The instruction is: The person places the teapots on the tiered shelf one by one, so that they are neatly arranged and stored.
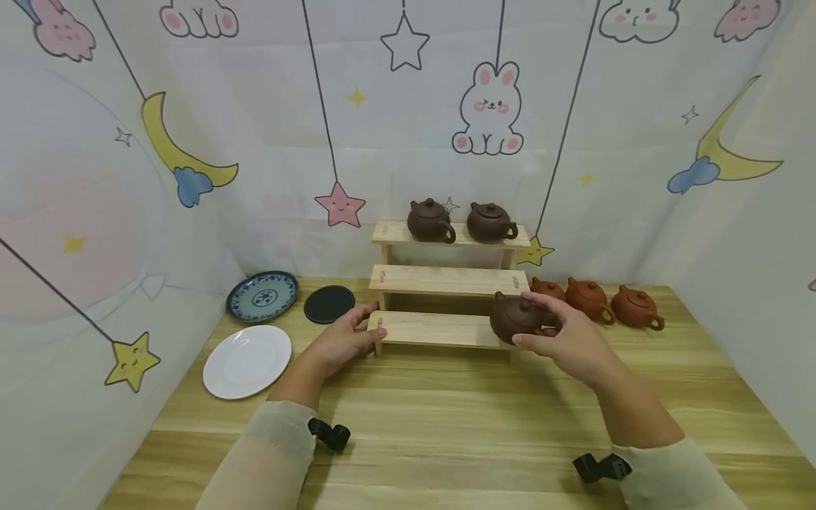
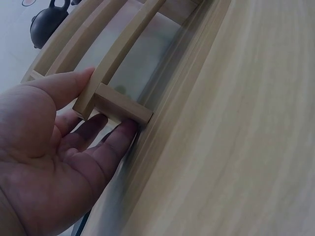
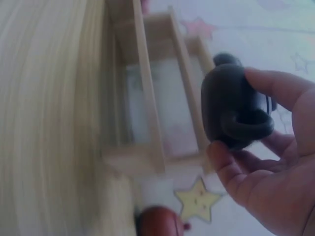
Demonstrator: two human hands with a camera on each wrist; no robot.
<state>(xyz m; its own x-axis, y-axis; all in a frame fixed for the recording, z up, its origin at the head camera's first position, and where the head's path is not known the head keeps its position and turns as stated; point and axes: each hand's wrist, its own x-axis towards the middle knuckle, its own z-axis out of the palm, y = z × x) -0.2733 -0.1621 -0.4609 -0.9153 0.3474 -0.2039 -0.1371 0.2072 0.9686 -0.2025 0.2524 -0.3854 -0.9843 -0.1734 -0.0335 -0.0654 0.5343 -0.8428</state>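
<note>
In the head view, my right hand [image 1: 576,347] holds a dark brown teapot [image 1: 512,320] by its body, in front of the right end of the stepped wooden shelf [image 1: 440,329]. The right wrist view shows thumb and fingers around the teapot [image 3: 229,101], its looped handle towards the camera. At the shelf's left end, my left hand [image 1: 341,340] grips the lowest step. In the left wrist view, its thumb lies on the board's edge and its fingers bend against the leg [image 2: 123,104]. Two more dark teapots, one left [image 1: 428,219] and one right [image 1: 489,222], stand on the top step.
Three reddish-brown teapots [image 1: 588,300] stand on the table right of the shelf, one partly hidden. To the left lie a blue patterned plate [image 1: 263,296], a white plate [image 1: 247,362] and a black round mat [image 1: 329,304]. A printed white curtain [image 1: 268,92] hangs behind.
</note>
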